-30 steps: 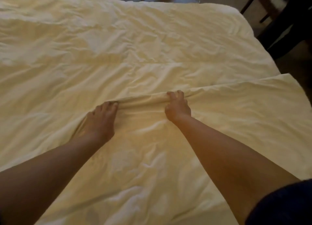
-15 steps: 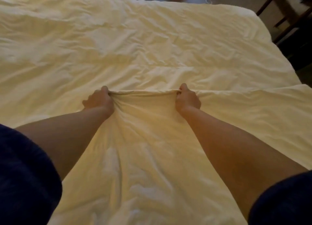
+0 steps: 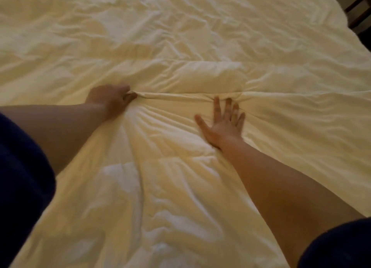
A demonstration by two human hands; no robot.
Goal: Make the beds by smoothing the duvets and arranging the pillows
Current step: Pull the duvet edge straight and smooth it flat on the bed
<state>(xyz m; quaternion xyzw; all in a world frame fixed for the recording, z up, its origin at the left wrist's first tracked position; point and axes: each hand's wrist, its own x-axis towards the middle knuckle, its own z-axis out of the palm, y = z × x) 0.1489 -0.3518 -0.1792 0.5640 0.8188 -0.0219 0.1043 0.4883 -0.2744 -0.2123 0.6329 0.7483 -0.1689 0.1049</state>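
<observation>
Duvet (image 3: 180, 46): cream/pale yellow, fills nearly whole frame, spread over bed. Surface heavily wrinkled, esp. upper half. Folded-over edge (image 3: 174, 96) runs roughly horiz. across frame centre, pulled taut betw. the two hands; near layer lies on top of far layer. Fan of creases radiates from L grip point down toward lower centre. Puffy bulge (image 3: 208, 74) just above the edge, centre-right.

Pillows: none in view.

Surroundings: upper right corner, dark wooden furniture (image 3: 355, 4), only slats/legs visible, type n/d. Sits just beyond the duvet's far right corner. Nothing lies on the duvet other than the hands/arms.

Left hand (image 3: 110, 99): centre-left of frame, knuckles up, fingers (image 3: 128, 97) curled and pinching the folded edge at its L end; fabric bunches at the grip. Forearm enters from left edge, bare; dark navy sleeve (image 3: 22, 187) at lower left.

Right hand (image 3: 222, 125): right of centre, palm down flat on duvet, fingers (image 3: 216, 107) straight and spread, thumb out to the left, holding nothing. Fingertips reach the folded edge, touching or just short, slight blur, cannot tell which. Forearm bare, runs diag. to lower right; navy sleeve (image 3: 337, 245) at lower right corner.
</observation>
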